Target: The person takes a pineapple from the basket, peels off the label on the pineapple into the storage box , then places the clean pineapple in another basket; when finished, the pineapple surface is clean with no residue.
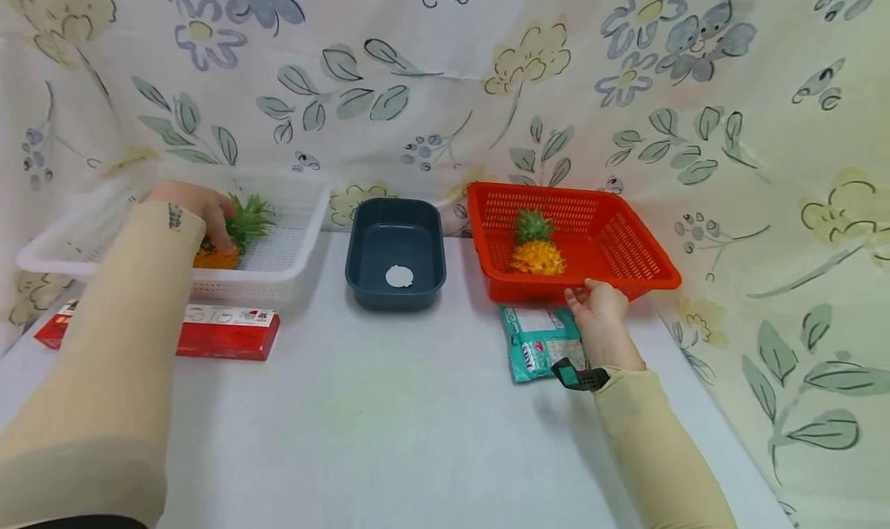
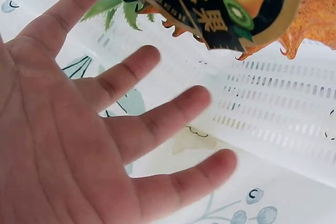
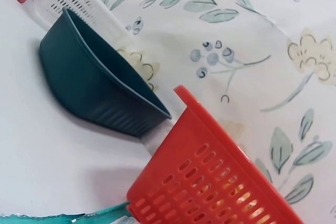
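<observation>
My left hand point(image 1: 198, 208) is inside the white basket point(image 1: 292, 259), over an orange pineapple point(image 1: 217, 257) with green leaves. In the left wrist view its fingers are spread and fairly straight beside the pineapple point(image 2: 315, 9); one fingertip overlaps the leaves. That pineapple carries a black and gold fruit label. With my right hand point(image 1: 603, 317) I hold the front rim of a red basket point(image 1: 619, 235). A yellow pineapple point(image 1: 538, 257) with a green crown lies in this basket. The right wrist view shows the red basket point(image 3: 210, 171), but not the right hand.
Between the baskets stands a dark teal tub point(image 1: 396, 301) with a white round patch inside. A red and white box point(image 1: 229, 340) lies before the white basket. Under the red basket's front edge is a teal packet point(image 1: 531, 359). Floral cloth point(image 1: 431, 50) hangs behind.
</observation>
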The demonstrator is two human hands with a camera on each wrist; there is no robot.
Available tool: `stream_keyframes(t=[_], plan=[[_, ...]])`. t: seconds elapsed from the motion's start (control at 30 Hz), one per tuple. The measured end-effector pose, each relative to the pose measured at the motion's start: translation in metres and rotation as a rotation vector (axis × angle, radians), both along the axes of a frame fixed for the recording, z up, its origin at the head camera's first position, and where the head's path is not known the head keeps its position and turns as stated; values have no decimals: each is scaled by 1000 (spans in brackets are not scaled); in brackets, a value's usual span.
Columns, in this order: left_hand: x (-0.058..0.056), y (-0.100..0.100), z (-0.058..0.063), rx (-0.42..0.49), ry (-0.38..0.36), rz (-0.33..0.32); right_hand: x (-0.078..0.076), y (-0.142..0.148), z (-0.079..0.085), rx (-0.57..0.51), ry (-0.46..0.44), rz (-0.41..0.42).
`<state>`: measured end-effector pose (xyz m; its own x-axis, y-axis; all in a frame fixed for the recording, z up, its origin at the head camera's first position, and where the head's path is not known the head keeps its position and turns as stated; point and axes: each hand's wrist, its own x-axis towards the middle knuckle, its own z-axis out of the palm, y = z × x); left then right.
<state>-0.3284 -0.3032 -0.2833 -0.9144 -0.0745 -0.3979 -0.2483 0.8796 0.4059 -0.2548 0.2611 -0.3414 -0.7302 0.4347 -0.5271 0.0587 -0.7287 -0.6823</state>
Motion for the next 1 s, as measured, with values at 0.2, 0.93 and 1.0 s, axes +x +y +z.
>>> stream_keyframes(t=[0.2, 0.93, 1.0], plan=[[11, 14, -2, 65, 66, 153, 0, -1, -1, 0, 20, -13], [-11, -6, -24, -153, -10, -107, -1, 4, -2, -116, 121, -24], [-13, -10, -27, -143, -14, -110, -1, 5, -2, -116, 119, -18]])
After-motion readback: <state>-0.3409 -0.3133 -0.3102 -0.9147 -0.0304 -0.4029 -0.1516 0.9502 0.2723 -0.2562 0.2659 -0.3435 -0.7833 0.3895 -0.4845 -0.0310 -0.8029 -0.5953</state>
